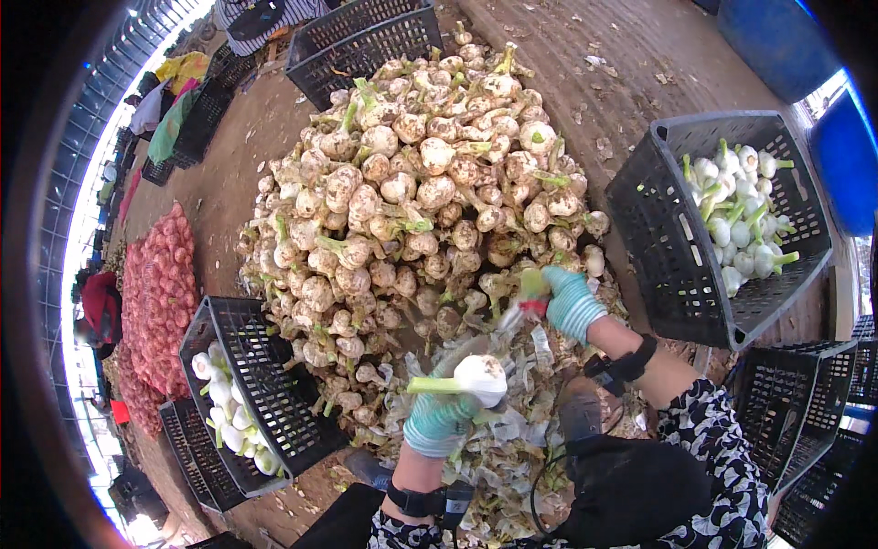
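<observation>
My left hand (443, 423), in a teal-and-white striped glove, grips a peeled white garlic bulb (480, 379). Its cut green stem points left and its root end faces right. My right hand (572, 302), gloved alike, is closed around a small tool (523, 311) with a red part and a shiny metal end. The tool is blurred, and I cannot tell its exact kind. A pale green piece shows beside those fingers. Just beyond both hands rises a large heap of soil-stained garlic bulbs (402, 192), while loose papery skins (512, 439) lie beneath them.
Black slatted crates with cleaned white bulbs stand at right (677, 247) and left (274, 384). Another black crate (366, 55) sits behind the heap. Filled red mesh sacks (160, 302) lie far left. Stacked crates (786, 403) are at lower right, near blue barrels (846, 156).
</observation>
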Available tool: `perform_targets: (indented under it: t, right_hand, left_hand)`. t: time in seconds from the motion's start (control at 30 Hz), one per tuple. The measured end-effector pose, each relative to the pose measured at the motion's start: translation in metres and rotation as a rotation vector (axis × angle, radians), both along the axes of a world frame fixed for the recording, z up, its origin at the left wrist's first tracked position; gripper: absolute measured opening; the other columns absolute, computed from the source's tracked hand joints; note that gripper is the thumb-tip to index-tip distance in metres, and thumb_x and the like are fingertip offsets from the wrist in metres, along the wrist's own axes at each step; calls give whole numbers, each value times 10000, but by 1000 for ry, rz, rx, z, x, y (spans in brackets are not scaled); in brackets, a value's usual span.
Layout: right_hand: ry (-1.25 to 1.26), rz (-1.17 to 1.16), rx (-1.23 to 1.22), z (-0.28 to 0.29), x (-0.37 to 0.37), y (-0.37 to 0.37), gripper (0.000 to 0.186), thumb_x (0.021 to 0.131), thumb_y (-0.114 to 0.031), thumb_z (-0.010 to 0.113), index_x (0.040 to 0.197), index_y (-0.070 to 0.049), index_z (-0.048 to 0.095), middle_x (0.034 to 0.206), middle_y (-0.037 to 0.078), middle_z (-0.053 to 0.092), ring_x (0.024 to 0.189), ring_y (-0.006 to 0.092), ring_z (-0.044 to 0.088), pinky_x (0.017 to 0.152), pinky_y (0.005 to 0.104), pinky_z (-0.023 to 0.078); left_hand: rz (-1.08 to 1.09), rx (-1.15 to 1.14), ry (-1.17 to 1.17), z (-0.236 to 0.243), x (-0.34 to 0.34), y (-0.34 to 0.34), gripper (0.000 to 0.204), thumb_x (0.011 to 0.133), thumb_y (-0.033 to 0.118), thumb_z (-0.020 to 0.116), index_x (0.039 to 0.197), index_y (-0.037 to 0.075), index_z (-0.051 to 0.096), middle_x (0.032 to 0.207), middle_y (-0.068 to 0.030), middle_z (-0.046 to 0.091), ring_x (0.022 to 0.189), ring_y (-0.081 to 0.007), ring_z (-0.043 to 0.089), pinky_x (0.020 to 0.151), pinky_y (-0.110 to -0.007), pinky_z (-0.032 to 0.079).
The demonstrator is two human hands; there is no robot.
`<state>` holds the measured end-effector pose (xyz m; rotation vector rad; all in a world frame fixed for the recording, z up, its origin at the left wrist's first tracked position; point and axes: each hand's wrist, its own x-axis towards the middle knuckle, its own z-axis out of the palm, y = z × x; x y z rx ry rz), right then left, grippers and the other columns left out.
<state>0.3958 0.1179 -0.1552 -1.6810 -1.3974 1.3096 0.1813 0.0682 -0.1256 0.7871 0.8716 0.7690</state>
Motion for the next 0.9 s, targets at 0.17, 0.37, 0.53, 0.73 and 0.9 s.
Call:
perform_targets:
  t: [0.17, 0.37, 0.53, 0.73, 0.9]
  right_hand:
    - [434, 146, -280, -25, -1, -14, 286, 762, -137, 602, 990, 9, 507, 807, 56, 588, 705, 128, 556, 609, 256, 462]
    - [695, 316, -468, -2, -13, -17, 195, 824, -180, 547, 910, -7, 571, 728, 29, 578, 655, 86, 514, 582, 221, 433]
    - [465, 253, -214, 26, -10, -28, 141, 781, -100, 564, 895, -20, 582, 750, 50, 594, 662, 99, 533, 581, 223, 438]
    - [44, 291, 113, 15, -13, -32, 136, 707, -121, 610, 781, -17, 561, 684, 159, 569, 626, 254, 566, 573, 318, 449]
    - [155, 240, 279, 24, -19, -38, 96, 733, -101, 585, 764, -29, 531, 665, 121, 547, 607, 228, 531, 566, 309, 437]
  left_hand:
    - [53, 40, 176, -6, 2, 3, 899, 542, 364, 781, 1230, -26, 353, 1158, -111, 477, 1011, -178, 490, 855, -301, 409]
    - [-5, 78, 268, -5, -1, 4, 710, 562, 16, 743, 1187, -5, 409, 1166, -105, 470, 1053, -195, 468, 895, -314, 393]
    - [114, 70, 224, -7, 3, 1, 663, 548, -23, 743, 1144, -6, 452, 1061, -106, 531, 951, -195, 526, 835, -316, 436]
    - [-14, 25, 143, -10, -5, 3, 699, 579, 61, 757, 1183, -24, 414, 1111, -122, 511, 1002, -206, 507, 843, -326, 434]
    - [68, -18, 94, -8, 7, 3, 697, 620, 125, 743, 1206, -15, 393, 1145, -111, 493, 1008, -204, 503, 866, -338, 415]
